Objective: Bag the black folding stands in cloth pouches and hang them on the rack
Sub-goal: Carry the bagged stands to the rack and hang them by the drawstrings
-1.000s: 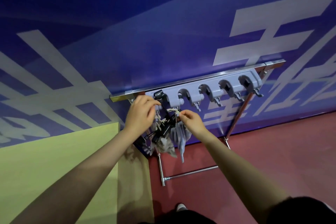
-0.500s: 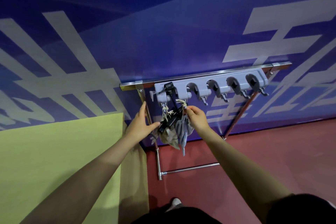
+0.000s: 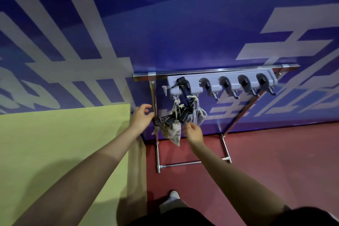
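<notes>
The cloth pouches are hanging in a bunch at the left end of the grey plastic hook rail (image 3: 222,80). A pale patterned cloth pouch (image 3: 173,131) is dangling lowest, and a grey-blue cloth pouch (image 3: 197,116) is hanging just beside it on the right. Black folding stand parts (image 3: 169,120) are sticking out between them, so I cannot tell if every stand is fully inside a bag.

The left hand (image 3: 141,120) is sitting near the bunch with loose fingers, holding nothing. The right hand (image 3: 193,132) is just below the grey-blue pouch, loosely curled and empty too. It looks like the hanging step is ending.

The next move is probably to fetch another stand and bag, then use a free hook. Four hooks to the right are waiting.

The shiny metal rack frame (image 3: 155,97) is standing close to the left hand, and the yellow-green desk (image 3: 64,143) edge is right beside it. The red floor (image 3: 266,161) on the right is giving more room.
</notes>
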`<state>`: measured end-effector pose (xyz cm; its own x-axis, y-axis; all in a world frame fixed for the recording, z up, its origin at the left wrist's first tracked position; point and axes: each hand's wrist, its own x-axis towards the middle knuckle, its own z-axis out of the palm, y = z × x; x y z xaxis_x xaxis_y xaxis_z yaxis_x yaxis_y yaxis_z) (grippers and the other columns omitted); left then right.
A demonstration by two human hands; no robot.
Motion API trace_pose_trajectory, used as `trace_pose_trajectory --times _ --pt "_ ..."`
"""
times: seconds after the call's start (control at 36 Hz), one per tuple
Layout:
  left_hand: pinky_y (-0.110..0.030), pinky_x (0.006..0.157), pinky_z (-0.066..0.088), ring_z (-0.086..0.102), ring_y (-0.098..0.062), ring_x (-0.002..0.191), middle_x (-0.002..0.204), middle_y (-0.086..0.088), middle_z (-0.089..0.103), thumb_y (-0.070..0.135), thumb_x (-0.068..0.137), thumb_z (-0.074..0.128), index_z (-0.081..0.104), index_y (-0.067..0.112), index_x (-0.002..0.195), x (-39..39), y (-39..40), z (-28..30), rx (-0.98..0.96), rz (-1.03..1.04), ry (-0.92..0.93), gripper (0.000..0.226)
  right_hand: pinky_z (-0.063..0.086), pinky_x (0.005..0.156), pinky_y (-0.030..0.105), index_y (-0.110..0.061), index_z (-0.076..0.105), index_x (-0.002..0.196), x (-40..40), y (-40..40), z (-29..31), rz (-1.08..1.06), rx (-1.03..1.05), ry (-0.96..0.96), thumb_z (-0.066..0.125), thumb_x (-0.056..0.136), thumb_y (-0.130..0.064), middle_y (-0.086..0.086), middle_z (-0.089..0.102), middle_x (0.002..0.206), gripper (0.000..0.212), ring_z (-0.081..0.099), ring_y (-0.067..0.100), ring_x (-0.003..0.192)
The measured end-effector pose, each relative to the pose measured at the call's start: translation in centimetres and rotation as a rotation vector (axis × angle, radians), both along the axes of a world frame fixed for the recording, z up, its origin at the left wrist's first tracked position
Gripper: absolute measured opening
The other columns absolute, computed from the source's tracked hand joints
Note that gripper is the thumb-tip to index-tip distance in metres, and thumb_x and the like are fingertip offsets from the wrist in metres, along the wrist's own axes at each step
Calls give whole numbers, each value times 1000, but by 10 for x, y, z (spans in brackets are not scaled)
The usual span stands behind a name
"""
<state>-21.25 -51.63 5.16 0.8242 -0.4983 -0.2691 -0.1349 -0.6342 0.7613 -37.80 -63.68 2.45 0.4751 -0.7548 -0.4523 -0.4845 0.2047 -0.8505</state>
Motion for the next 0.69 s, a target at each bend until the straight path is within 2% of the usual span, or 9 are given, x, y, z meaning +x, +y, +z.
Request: trace_pose_trajectory --times 0.08,0.17,0.22,0.33,0.39,0.44,0.53,0.64,0.69 --pt "-43 87 53 62 -28 99 118 -8 57 21 92 60 57 17 125 8 24 -1 -25 15 3 33 36 64 31 -13 51 66 14 35 2 107 3 -7 44 95 -12 5 50 63 29 46 19 65" --pt "-42 86 53 62 -27 99 111 -8 60 14 91 56 61 15 121 24 63 1 -34 46 3 30 37 56 26 -16 51 64 36 76 9 171 33 -37 42 97 -8 0 50 58 36 46 10 53" --pt "-42 85 54 63 -28 97 107 -7 61 12 91 53 63 15 118 34 91 5 -32 57 -8 29 37 53 25 -16 51 64 52 101 13 178 31 -54 42 98 -9 -1 49 57 36 45 10 52" --pt "-38 82 50 62 -26 94 100 1 59 13 93 50 64 17 114 64 169 13 -63 103 10 26 37 65 33 -20 48 58 96 164 21 108 -46 -71 46 95 -16 -3 49 58 37 46 19 64" --pt "-35 78 48 62 -26 89 93 3 58 12 93 50 64 18 110 78 212 18 -113 148 27 23 36 59 29 -20 52 60 118 203 34 126 -23 -83 45 93 -14 -3 49 59 34 45 16 60" --pt "-32 73 47 61 -24 81 88 7 56 10 94 50 64 17 109 93 262 26 -153 189 29 22 34 52 26 -16 54 63 141 250 43 197 20 -105 44 92 -11 -1 50 60 31 44 13 55" --pt "-30 72 46 60 -17 72 88 11 55 9 95 50 64 17 108 118 338 33 -174 246 10 21 33 50 22 -14 56 65 173 316 44 314 44 -131 44 93 -10 1 51 61 30 44 12 54" --pt "-33 76 47 60 -15 74 89 10 56 12 96 50 62 21 107 152 448 37 -171 371 -26 19 35 50 21 -14 59 67 218 404 43 492 46 -135 44 93 -11 1 53 63 30 46 12 55" --pt "-33 76 46 59 -19 77 89 4 57 12 97 50 61 20 107 165 507 38 -170 472 -32 17 35 50 23 -15 59 67 240 450 45 612 47 -104 44 93 -13 0 54 63 30 46 13 55"
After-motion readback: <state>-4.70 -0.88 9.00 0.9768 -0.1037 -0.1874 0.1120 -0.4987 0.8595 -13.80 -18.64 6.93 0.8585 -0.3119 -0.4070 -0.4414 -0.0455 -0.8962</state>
